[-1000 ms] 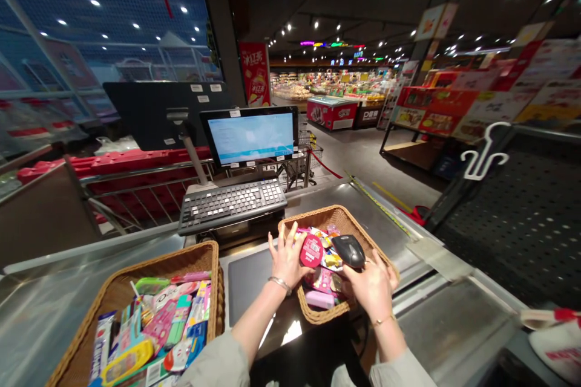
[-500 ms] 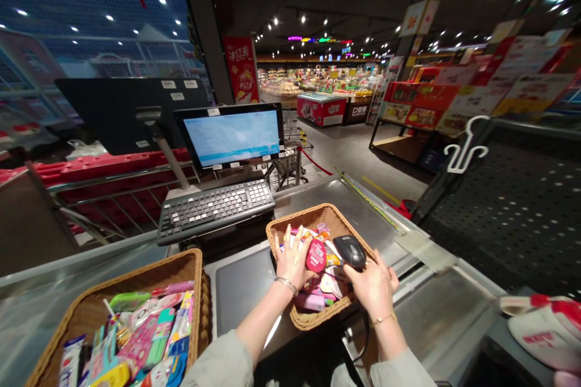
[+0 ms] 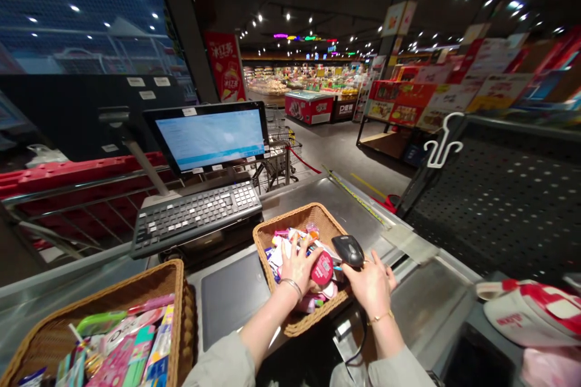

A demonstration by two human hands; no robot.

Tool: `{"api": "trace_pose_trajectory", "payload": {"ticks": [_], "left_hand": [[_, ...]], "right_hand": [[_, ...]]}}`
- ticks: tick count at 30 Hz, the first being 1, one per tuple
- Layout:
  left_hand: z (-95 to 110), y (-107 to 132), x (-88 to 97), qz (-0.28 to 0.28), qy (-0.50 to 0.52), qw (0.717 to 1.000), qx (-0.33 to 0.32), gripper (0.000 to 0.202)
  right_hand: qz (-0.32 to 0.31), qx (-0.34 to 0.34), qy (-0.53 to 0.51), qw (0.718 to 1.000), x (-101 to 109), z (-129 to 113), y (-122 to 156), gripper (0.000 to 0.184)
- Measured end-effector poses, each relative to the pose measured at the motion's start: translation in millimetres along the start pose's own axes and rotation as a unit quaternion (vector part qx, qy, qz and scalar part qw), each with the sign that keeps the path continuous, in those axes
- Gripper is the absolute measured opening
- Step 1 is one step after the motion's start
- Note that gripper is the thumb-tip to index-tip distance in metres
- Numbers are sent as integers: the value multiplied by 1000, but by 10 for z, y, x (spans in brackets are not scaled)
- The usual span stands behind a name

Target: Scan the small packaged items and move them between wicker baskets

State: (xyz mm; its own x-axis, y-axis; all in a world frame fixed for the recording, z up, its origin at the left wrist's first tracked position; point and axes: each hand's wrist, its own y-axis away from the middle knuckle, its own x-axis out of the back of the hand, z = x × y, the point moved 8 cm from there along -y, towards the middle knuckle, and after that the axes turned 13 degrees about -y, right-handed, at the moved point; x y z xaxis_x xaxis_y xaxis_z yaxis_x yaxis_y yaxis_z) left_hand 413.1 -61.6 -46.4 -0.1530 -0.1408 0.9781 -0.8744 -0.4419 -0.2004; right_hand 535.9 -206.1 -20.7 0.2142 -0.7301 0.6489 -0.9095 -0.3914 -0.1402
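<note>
My left hand (image 3: 298,267) is over the right wicker basket (image 3: 267,224), thumb and index finger around a small round red container (image 3: 322,268) with pale print on its face. Its other fingers are stretched over small colourful packets (image 3: 284,251) lying in the basket. A black handheld barcode scanner (image 3: 348,251) is in my right hand (image 3: 374,284), its head above the basket's right side and close to the red container. The scanner's cable hangs down below my right hand. My palm hides most of the scanner's handle.
At the left stands another wicker basket (image 3: 179,308) full of colourful packaged goods. Behind are a keyboard (image 3: 200,211) and a lit monitor (image 3: 211,136). A grey flat panel (image 3: 233,296) lies between the baskets. To the right are a white hanger (image 3: 442,145) and a red-and-white bag (image 3: 531,314).
My left hand has shifted right within the basket, carrying the red container closer to the scanner. The view has turned slightly right. My right hand keeps hold of the scanner.
</note>
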Motion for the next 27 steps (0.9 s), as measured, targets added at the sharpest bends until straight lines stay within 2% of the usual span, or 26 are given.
{"api": "trace_pose_trajectory", "payload": {"ticks": [4,7,10,17,22,27], "left_hand": [[40,-13,-132,6,2,1000,-13,99],[14,-16,-228,2,-8,1000,6,94],[-51,-9,-235,0,-16,999,33,100],[-281,64,24,25,-13,997,76,83],[-521,223,162,43,-20,993,112,83],[-797,483,345,58,-39,986,150,83]], "right_hand": [[5,3,5,1000,49,-11,2,34],[4,-1,9,1000,66,-7,0,34],[7,-3,7,1000,61,-1,-9,36],[-7,12,-6,1000,-48,-126,14,40],[-26,54,-13,998,-167,-405,78,38],[-47,74,-15,996,-356,-662,171,34]]}}
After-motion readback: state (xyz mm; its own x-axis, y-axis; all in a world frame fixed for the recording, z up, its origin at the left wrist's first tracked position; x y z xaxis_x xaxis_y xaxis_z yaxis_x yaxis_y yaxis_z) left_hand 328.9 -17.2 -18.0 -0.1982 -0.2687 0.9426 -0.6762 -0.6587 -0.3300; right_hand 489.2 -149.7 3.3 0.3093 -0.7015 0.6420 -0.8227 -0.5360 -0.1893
